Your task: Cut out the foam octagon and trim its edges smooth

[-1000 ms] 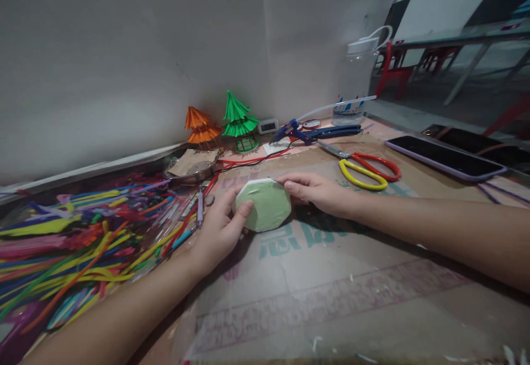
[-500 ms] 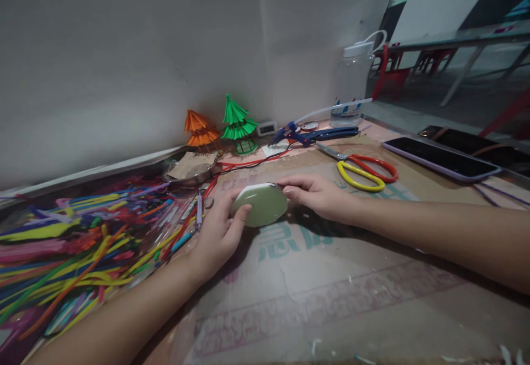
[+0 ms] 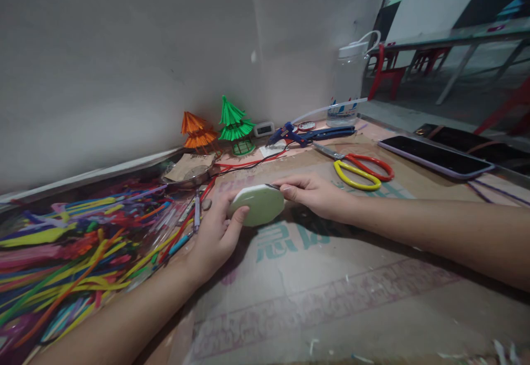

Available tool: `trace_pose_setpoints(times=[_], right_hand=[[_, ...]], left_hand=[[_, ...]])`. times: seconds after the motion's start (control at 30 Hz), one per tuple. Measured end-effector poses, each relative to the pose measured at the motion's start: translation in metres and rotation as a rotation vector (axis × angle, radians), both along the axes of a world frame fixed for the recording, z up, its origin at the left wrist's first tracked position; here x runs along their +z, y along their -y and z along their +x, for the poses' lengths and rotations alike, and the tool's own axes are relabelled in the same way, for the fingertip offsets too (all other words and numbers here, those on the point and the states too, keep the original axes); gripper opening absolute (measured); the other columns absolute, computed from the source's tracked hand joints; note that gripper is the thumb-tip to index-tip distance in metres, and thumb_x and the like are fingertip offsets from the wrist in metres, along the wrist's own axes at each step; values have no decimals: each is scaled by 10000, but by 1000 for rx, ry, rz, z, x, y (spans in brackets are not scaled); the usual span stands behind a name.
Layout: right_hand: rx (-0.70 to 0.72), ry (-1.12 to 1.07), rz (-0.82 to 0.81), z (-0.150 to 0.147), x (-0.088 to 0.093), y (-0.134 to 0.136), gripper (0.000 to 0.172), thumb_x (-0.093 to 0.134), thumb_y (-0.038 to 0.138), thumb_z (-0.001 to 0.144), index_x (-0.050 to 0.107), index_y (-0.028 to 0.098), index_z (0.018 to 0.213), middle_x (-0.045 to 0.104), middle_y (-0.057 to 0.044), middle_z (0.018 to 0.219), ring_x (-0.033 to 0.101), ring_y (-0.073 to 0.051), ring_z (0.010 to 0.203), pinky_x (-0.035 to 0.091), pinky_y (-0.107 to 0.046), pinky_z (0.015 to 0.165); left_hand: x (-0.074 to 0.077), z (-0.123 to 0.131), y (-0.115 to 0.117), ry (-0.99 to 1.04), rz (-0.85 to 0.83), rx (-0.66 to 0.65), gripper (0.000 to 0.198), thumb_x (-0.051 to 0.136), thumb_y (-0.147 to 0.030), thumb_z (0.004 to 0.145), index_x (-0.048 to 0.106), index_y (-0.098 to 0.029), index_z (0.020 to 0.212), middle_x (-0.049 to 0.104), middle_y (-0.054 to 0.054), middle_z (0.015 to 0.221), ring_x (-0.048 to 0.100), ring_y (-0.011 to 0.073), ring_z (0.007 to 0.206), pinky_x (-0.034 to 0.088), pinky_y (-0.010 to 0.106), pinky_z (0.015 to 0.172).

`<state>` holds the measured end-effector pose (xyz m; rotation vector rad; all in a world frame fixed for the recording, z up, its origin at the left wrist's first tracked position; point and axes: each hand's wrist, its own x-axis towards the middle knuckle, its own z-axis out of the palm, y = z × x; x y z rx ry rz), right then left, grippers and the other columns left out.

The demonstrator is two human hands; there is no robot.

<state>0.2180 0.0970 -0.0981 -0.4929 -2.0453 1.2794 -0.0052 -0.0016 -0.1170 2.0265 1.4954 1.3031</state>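
Observation:
My left hand (image 3: 221, 224) grips a pale green, many-sided disc (image 3: 263, 206) with a white rim, its thumb lying across the near face. The disc is tilted up above the cardboard-covered table (image 3: 314, 293). At the disc's upper right edge, my right hand (image 3: 308, 191) is closed in a pinch. A small dark bit shows beside those fingertips, too small to name; whatever else they hold is hidden. Scissors (image 3: 360, 172) with red and yellow handles lie beyond my right wrist.
Loose coloured pipe cleaners (image 3: 74, 249) heap at left. Orange (image 3: 196, 130) and green (image 3: 235, 122) tree-like models stand against the wall. A blue glue gun (image 3: 287, 135), pliers-like blue handles (image 3: 331, 133), a clear bottle (image 3: 348, 86) and a phone (image 3: 434, 157) lie or stand behind.
The whole view has shifted slightly, so things sit a little further left. Both hands keep their hold at the disc, with hardly any visible movement.

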Motion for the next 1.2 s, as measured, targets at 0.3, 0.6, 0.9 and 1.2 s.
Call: trace_pose_setpoints(times=[0.3, 0.6, 0.9, 1.2], right_hand=[[-96, -80, -22, -1, 2, -2, 339, 576, 414, 894, 632, 154, 1105, 665, -64, 967, 612, -177, 858, 476, -285, 698], [-74, 91, 322, 2, -1, 9, 238, 541, 223, 877, 672, 164, 1067, 718, -72, 980, 643, -195, 871, 493, -312, 776], [-154, 15, 666, 7, 0, -5, 320, 431, 319, 1010, 616, 188, 1236, 698, -102, 1130, 632, -229, 1014, 484, -361, 874], [-175, 98, 840, 9, 2, 1, 328, 423, 364, 1022, 604, 170, 1215, 695, -104, 1000, 606, -226, 875, 438, -337, 762]], left_hand=[[-1, -1, -8, 143, 8, 45, 227, 550, -351, 950, 530, -207, 1124, 598, 55, 1063, 616, 194, 971, 519, 326, 855], [-3, 0, -9, 77, -92, -2, 280, 614, -399, 900, 609, -177, 1070, 691, 54, 1004, 653, 200, 914, 531, 294, 805], [-3, -5, -8, -65, 49, 119, 345, 614, -353, 902, 598, -171, 1194, 707, 80, 1119, 664, 225, 1001, 532, 343, 885], [3, -2, -4, -174, 53, 16, 200, 589, -269, 908, 681, -176, 1059, 735, 41, 937, 663, 180, 807, 518, 264, 736]])
